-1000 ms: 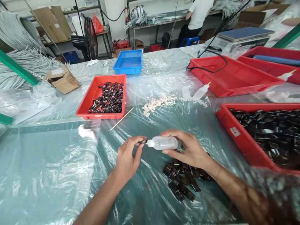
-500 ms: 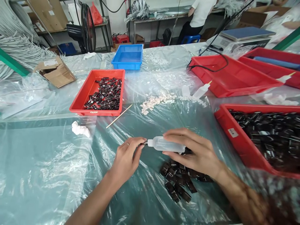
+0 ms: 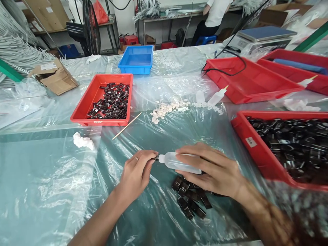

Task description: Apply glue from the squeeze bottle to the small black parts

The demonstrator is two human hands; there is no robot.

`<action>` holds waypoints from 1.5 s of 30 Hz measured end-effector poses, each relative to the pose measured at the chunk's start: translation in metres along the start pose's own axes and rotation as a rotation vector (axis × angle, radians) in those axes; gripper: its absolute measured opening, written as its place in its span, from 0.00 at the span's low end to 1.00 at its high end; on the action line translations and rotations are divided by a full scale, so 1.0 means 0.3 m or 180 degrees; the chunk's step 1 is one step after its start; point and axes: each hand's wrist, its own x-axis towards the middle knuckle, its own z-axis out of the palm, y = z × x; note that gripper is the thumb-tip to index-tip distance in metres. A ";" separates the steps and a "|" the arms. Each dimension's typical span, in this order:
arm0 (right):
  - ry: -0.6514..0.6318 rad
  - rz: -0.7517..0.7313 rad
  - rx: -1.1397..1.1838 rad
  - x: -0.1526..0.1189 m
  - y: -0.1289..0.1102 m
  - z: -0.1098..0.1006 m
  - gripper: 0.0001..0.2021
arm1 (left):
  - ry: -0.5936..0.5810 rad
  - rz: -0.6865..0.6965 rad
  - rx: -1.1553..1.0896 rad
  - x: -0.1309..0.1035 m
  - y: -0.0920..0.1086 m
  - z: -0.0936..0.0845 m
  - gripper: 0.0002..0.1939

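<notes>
My right hand (image 3: 215, 171) grips a small translucent squeeze bottle (image 3: 176, 162), held almost level with its nozzle pointing left. The nozzle tip meets a tiny black part (image 3: 155, 158) pinched between thumb and fingers of my left hand (image 3: 135, 172). Below the bottle a pile of small black parts (image 3: 191, 198) lies on the plastic-covered table (image 3: 51, 177). Much of the pinched part is hidden by my fingers.
A red tray (image 3: 84, 106) with black parts sits at the left, a fuller red tray (image 3: 241, 133) at the right. A wooden stick (image 3: 126, 125), white pellets (image 3: 164, 110), a second squeeze bottle (image 3: 216, 97), a blue tray (image 3: 137, 60) and a cardboard box (image 3: 55, 77) lie farther back. A person sits at a far bench.
Both hands stay joined at the nozzle and have sunk a little lower in view. The bottle's rear end tilts slightly more downward. The view has shifted, so the trays appear farther left.
</notes>
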 end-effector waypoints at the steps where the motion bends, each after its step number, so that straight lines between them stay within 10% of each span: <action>1: -0.0022 -0.0043 -0.0113 -0.004 -0.003 -0.003 0.28 | 0.0001 -0.0012 0.0000 0.000 0.000 0.001 0.13; 10: -0.0284 -0.0427 -0.0439 0.039 -0.072 -0.047 0.22 | 0.0025 -0.0084 -0.0035 -0.005 -0.009 0.006 0.14; 23: 0.0828 0.1446 0.1703 0.037 0.051 0.053 0.16 | 0.0384 -0.0464 -0.0535 -0.022 -0.020 0.005 0.13; 29: 0.0652 0.1351 0.1605 0.032 0.008 0.061 0.18 | 0.0712 -0.0411 -0.0201 -0.012 -0.006 -0.006 0.08; 39: 0.0585 0.1152 0.1486 0.028 -0.009 0.081 0.20 | -0.0133 -0.0962 -0.0527 -0.050 -0.025 -0.009 0.03; 45: 0.0400 0.0933 0.1367 0.041 -0.029 0.066 0.20 | -0.0103 -0.0334 -0.0438 -0.021 -0.022 -0.008 0.06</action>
